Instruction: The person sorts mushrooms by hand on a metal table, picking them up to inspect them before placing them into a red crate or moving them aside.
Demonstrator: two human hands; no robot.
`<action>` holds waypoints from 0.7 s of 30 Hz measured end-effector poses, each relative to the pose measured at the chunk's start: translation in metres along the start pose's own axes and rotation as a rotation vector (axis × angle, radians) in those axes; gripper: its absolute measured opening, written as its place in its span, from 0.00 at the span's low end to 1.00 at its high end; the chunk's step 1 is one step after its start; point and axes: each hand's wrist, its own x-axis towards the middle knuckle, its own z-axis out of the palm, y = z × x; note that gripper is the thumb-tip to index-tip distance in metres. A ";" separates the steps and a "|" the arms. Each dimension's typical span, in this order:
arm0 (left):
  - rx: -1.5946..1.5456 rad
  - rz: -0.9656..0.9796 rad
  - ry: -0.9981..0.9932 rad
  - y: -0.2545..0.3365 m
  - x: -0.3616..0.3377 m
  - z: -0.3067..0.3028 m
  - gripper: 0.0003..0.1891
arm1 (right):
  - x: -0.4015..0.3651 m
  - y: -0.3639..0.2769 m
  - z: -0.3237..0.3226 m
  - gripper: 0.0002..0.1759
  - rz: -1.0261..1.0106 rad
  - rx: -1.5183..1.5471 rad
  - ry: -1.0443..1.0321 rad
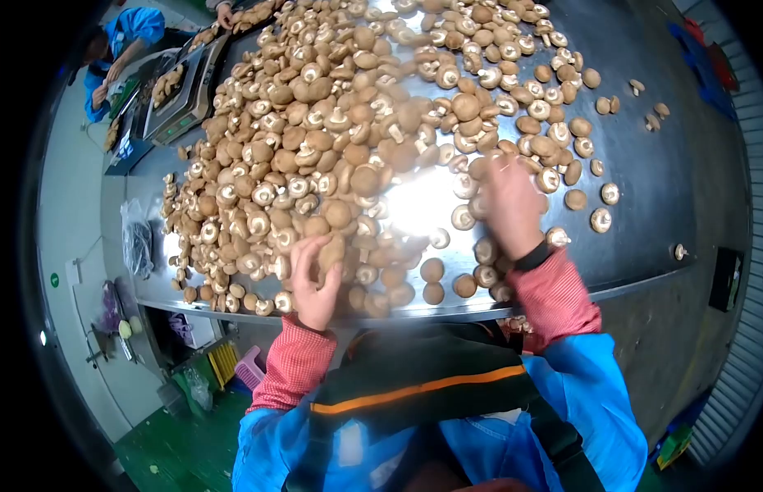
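Hundreds of brown mushrooms [349, 123] lie heaped across a shiny metal surface [652, 164], thick in the middle and thinning to scattered single pieces toward the right edge and the near rim. The person stands at the near edge in a blue jacket with red cuffs. Their left hand [314, 283] is raised just above the near part of the heap, fingers curled round a mushroom cap [332, 252], which sits pinched between the thumb and fingertips, clear of the pile below. Their right hand [509, 205] reaches further in, over the right flank of the heap beside a bare, glaring patch of metal; it is smeared by motion, so I cannot tell whether it grips anything or lies loose on the mushrooms under it. A dark wristband [533, 256] circles that wrist. At the far left end of the surface stands a weighing scale [180, 98] with a few mushrooms on its pan, and a co-worker in blue [123, 37] bends near it, well apart from the person's own hands. Another hand [226, 12] shows at the top edge, touching the far side of the heap.
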 end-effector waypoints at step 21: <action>-1.125 -0.722 -0.188 0.010 -0.022 0.025 0.20 | 0.020 -0.075 0.064 0.18 -0.220 0.535 -0.077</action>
